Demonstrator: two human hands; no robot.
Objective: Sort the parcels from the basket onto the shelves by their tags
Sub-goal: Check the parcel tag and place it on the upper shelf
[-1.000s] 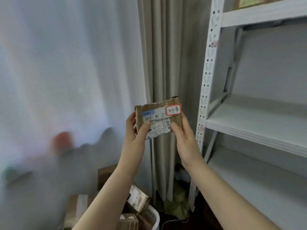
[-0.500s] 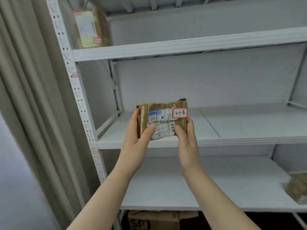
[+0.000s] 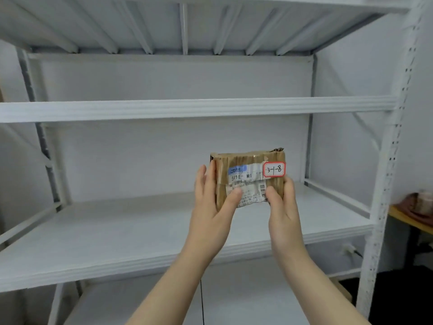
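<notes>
The parcel (image 3: 248, 179), a flat brown cardboard packet, is held upright in the air by both hands, in front of the white shelving unit (image 3: 384, 184) and not touching it. It sits level with the bay between the upper shelf board (image 3: 187, 109) and the lower shelf board (image 3: 105, 233). The left hand (image 3: 210, 216) grasps the parcel's left edge: the thumb presses the front face and the fingers (image 3: 201, 181) extend behind the edge. The right hand (image 3: 284, 214) grasps the lower right corner, thumb on the front, remaining fingers hidden behind the cardboard. A white shipping label (image 3: 246, 181) covers the front face. A red-bordered tag (image 3: 274, 169) at the upper right corner reads "3-1-8". To the right of the unit, a yellow-edged surface (image 3: 407, 219) carries a blurred brown object (image 3: 421, 202).
</notes>
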